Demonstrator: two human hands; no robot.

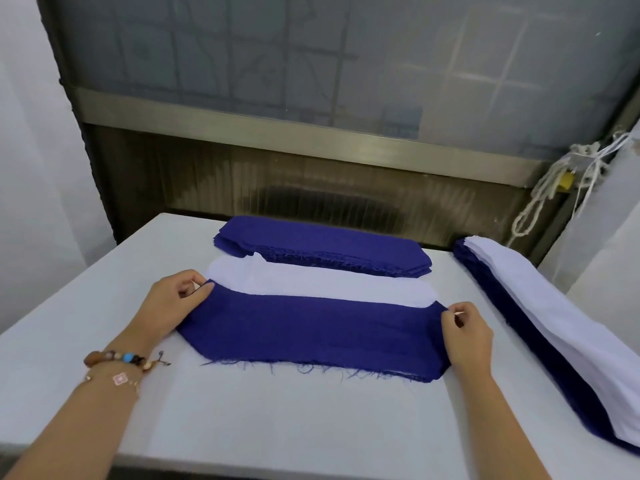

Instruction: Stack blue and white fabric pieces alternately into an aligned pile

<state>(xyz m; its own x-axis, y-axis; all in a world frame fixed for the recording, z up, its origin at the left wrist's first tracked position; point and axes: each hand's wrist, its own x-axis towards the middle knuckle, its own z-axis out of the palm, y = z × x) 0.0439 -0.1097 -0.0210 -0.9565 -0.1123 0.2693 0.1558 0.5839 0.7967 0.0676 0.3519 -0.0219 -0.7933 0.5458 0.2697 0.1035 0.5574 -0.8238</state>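
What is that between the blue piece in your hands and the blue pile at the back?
A white fabric piece, flat on the table, meeting the held blue piece along its far edge. The head view shows it.

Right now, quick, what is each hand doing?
Left hand: pinching the blue piece at its left end.
Right hand: pinching the blue piece at its right end.

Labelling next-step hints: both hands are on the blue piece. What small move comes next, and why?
Probably slide the blue piece away from the person until it covers the white piece. The left hand and right hand pinch its two ends, and it sits nearer than the white piece, leaving most of that uncovered, so the pair is not yet aligned.
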